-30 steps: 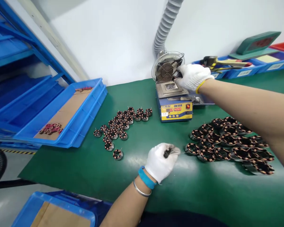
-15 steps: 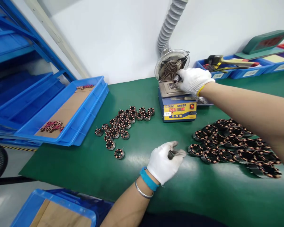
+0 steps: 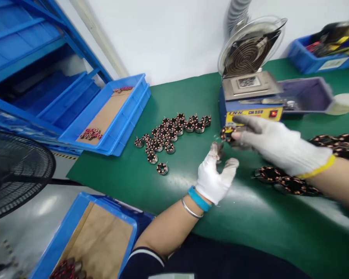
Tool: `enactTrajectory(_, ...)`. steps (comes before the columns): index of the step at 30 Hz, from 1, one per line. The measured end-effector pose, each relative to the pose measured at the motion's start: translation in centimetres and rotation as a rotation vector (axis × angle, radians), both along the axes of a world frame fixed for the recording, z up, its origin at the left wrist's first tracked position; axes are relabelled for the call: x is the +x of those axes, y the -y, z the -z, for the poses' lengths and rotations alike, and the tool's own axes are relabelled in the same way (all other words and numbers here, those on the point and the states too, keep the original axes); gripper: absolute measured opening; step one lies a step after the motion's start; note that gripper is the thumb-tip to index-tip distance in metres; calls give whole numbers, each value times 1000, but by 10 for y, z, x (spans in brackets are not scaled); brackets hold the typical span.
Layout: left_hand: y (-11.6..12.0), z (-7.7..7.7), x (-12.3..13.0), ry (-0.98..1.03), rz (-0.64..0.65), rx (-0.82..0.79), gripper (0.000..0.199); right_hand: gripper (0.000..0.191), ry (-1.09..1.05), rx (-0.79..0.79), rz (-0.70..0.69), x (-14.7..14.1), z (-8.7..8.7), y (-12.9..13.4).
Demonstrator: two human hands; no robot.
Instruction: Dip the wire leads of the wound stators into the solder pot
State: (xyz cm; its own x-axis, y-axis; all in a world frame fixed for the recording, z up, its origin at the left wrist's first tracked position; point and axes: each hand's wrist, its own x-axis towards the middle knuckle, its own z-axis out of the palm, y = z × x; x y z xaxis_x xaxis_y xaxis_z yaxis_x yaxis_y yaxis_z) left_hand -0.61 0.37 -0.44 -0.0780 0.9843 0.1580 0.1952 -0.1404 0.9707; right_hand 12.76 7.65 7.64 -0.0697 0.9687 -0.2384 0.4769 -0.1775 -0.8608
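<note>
My right hand (image 3: 275, 143), in a white glove with a yellow cuff, holds a copper-wound ring (image 3: 227, 134) by its fingertips in front of the solder pot (image 3: 251, 93). Just below and left of that ring is my left hand (image 3: 216, 174), gloved, with thumb and fingers apart and nothing between them. A group of similar rings (image 3: 164, 135) stands on the green table (image 3: 180, 217) left of the pot. More rings (image 3: 293, 184) lie at the right, partly hidden under my right hand and forearm.
Left on the table are stacked blue trays (image 3: 107, 112) with small red rings. A purple tray (image 3: 305, 95) and a blue tool bin (image 3: 322, 58) sit right of the pot. A black fan (image 3: 17, 174) and a lower blue crate (image 3: 93, 236) stand at the left.
My right hand has come away from the pot's top, down toward my left hand, with the ring. My left hand's fingers have spread wider. The view has shifted left and down.
</note>
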Motion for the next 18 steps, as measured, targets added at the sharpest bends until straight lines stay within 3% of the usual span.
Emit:
enactTrajectory(3, 2, 6, -4, -122, -28, 2, 78, 80, -69, -60, -107, -14, 20, 31)
enactTrajectory(5, 1, 7, -8, -109, -35, -11, 79, 71, -151, -86, -190, -15, 27, 40)
enactTrajectory(8, -2, 8, -15, 18, 20, 25, 72, 55, -411, -280, -293, -10, 27, 39)
enactTrajectory(10, -4, 9, -17, 104, 100, 64, 67, 55, -523, -398, -264, -8, 24, 37)
enactTrajectory(14, -5, 13, -19, 157, 198, 140, 65, 49, -556, -529, -95, -10, 18, 32)
enactTrajectory(16, -6, 13, -22, 99, 195, 173, 65, 45, -535, -516, -51, -9, 14, 26)
enactTrajectory(18, -8, 11, -25, -31, 122, 214, 67, 46, -438, -372, -55, -3, 8, 12)
